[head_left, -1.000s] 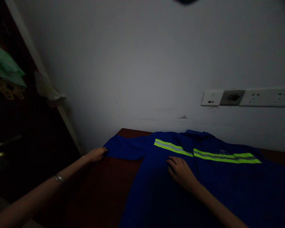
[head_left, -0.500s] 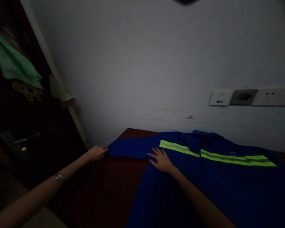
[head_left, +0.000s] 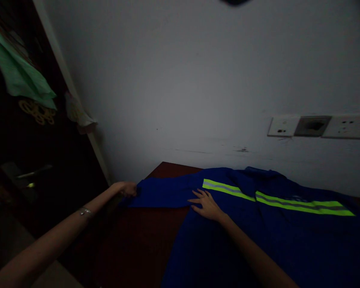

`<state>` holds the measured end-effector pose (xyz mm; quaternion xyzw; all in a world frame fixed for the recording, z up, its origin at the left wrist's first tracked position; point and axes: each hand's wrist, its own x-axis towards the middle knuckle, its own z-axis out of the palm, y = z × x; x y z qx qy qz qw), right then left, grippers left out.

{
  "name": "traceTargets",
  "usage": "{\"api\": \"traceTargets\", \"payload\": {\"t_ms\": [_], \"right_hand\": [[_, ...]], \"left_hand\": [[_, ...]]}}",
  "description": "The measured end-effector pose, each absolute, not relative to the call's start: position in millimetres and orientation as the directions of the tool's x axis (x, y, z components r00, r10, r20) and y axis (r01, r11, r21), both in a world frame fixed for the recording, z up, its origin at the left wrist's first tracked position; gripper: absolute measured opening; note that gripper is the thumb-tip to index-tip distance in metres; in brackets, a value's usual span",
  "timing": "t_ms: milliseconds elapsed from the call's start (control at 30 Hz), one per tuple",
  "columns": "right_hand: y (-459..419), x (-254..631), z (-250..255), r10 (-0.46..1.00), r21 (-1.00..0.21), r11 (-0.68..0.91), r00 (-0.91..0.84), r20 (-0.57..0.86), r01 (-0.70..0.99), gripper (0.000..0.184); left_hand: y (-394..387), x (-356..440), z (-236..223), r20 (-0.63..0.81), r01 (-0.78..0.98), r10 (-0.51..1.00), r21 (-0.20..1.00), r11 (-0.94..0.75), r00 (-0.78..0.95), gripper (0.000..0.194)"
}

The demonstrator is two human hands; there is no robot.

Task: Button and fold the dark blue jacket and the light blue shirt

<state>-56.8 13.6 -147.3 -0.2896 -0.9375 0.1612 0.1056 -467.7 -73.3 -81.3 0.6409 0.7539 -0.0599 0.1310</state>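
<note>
A blue garment [head_left: 282, 228] lies spread across the counter [head_left: 174, 170], filling the lower right of the frame, with its sleeve [head_left: 168, 193] stretched out toward the lower left of centre. The step in hand looks like straightening that sleeve: one hand works at its far end, the other bears on the body of the garment. To my eye, the next move calls for a light pull at the cuff, with the shoulder side kept pinned so that the whole piece does not slide.

The left hand [head_left: 128, 188] sits left of centre, its grip curled in and seemingly grasping the end of the sleeve (the fingertips are too dark to trace). Its forearm rises from the lower left corner, nearly straight, with a bracelet [head_left: 85, 211] near the wrist. The right hand [head_left: 207, 205] lies palm down just below a yellow-green strip [head_left: 228, 190], near where the sleeve joins the body; its grip is released, fingers fanned toward the left of the frame and holding nothing. That forearm slants up from the bottom edge, right of centre, over the dark cloth.
</note>
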Motion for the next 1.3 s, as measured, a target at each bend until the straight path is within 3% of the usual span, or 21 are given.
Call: {"api": "traceTargets", "payload": {"t_ms": [200, 333, 467, 533, 767, 967, 1133, 1233, 1300], "right_hand": [[13.3, -56.1, -146.5, 0.564, -0.362, 0.789, -0.819, 0.104, 0.497, 0.040], [16.4, -57.1, -147.8, 0.559, -0.391, 0.790, -0.818, 0.140, 0.473, 0.041], [48.8, -52.6, -139.9, 0.584, -0.488, 0.778, -0.743, 0.329, 0.395, 0.042], [79.3, -45.0, -130.1, 0.648, -0.487, 0.749, -0.650, 0.398, 0.449, 0.043], [182.2, -20.9, -102.9, 0.775, -0.234, 0.629, -0.572, 0.270, 0.742, 0.047], [202.5, -40.0, -112.8, 0.736, -0.130, 0.677, -0.666, 0.119, 0.724, 0.043], [204.8, -38.6, -108.4, 0.716, -0.044, 0.696, -0.688, 0.120, 0.717, 0.036], [205.4, -33.4, -100.2, 0.711, 0.004, 0.694, -0.687, 0.149, 0.720, 0.036], [203.3, -33.0, -95.2, 0.710, 0.034, 0.688, -0.683, 0.172, 0.724, 0.034]], "left_hand": [[-22.7, -432.6, -93.8, -0.087, 0.993, 0.992, 0.073, -0.090, 0.096, 0.035], [14.6, -400.1, -107.8, 0.021, 0.994, 0.996, 0.068, -0.088, 0.087, 0.039], [51.5, -366.8, -119.8, 0.051, 0.971, 0.995, 0.217, -0.098, 0.089, 0.036], [65.7, -352.5, -124.6, 0.035, 0.944, 0.994, 0.309, -0.113, 0.108, 0.035], [98.6, -328.5, -137.5, 0.077, 0.881, 0.994, 0.463, -0.103, 0.076, 0.040], [120.7, -323.5, -149.9, -0.015, 0.787, 1.000, 0.617, 0.007, 0.003, 0.033], [124.9, -332.5, -143.9, -0.011, 0.678, 0.997, 0.733, 0.060, -0.076, 0.029], [125.3, -336.8, -134.2, 0.035, 0.723, 0.998, 0.690, 0.018, -0.058, 0.031], [125.8, -334.9, -128.3, 0.094, 0.815, 0.994, 0.579, -0.014, -0.050, 0.030]]}}
